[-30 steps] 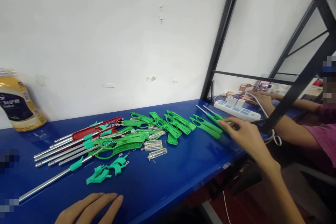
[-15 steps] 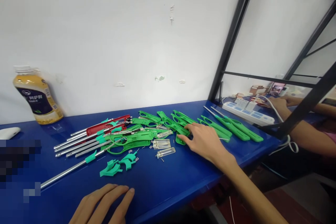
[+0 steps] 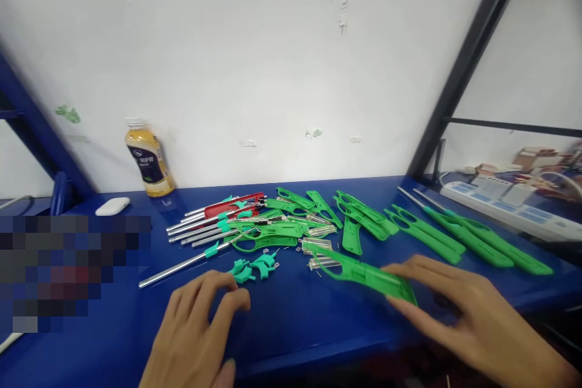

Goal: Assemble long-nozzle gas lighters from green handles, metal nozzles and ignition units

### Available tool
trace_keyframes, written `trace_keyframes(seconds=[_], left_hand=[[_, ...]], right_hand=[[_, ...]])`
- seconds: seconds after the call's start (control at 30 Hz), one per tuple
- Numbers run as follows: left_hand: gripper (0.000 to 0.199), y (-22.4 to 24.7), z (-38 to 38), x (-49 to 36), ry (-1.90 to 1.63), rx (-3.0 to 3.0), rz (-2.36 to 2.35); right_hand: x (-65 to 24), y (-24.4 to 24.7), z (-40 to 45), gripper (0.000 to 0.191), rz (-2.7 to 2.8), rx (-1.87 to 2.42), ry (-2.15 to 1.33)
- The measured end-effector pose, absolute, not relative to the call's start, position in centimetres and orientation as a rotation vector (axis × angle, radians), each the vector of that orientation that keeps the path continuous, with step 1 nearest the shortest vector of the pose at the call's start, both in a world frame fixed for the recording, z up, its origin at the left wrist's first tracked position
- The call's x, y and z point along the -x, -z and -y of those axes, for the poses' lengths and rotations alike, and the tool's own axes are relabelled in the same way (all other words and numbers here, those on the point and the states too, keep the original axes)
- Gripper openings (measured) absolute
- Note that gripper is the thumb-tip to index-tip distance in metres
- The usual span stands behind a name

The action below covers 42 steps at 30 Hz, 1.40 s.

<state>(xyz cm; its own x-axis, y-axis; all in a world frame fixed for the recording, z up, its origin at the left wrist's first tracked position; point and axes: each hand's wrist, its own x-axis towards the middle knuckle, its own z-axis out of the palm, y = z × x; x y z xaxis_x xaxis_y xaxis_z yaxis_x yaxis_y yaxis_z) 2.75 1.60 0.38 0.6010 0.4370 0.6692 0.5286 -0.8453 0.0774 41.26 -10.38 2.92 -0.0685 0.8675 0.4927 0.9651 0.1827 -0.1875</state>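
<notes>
Handle shell (image 3: 366,277) is pinched over the blue table (image 3: 295,324) by the narrowly opened right hand (image 3: 470,315) — the left hand (image 3: 195,327), half open and empty, is held beside teal pieces (image 3: 264,267).

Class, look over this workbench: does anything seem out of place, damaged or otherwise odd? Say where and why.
Chipped patches mark the wall behind the table: it looks damaged. A red casing lies among the metal rods, odd in colour beside green shells like the one in the right hand.
</notes>
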Motion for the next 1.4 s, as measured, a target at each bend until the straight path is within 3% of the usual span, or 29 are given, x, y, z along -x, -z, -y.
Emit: trace_keyframes(seconds=[0.2, 0.37, 0.53, 1.03, 1.4], left_hand=[[0.032, -2.6, -6.4, 0.1, 0.836, 2.534, 1.282], [0.045, -1.8, -10.6, 0.1, 0.674, 2.619, 1.309], [0.043, -1.9, -12.1, 0.3, 0.554, 2.695, 1.297], [0.043, -2.6, -11.0, 0.1, 0.652, 2.695, 1.245], [0.043, -2.7, -10.5, -0.2, 0.692, 2.701, 1.282]], right_hand=[[-39.1, -1.7, 10.6, 0.035, 2.134, 1.655, 0.118], [-38.0, -1.1, 10.0, 0.036, 2.133, 1.662, 0.212], [-38.1, -0.8, 10.0, 0.040, 2.118, 1.645, 0.230], [-33.1, -7.3, -6.0, 0.039, 2.513, 1.671, 0.317], [-33.4, -8.0, -6.9, 0.037, 2.493, 1.743, 0.012]])
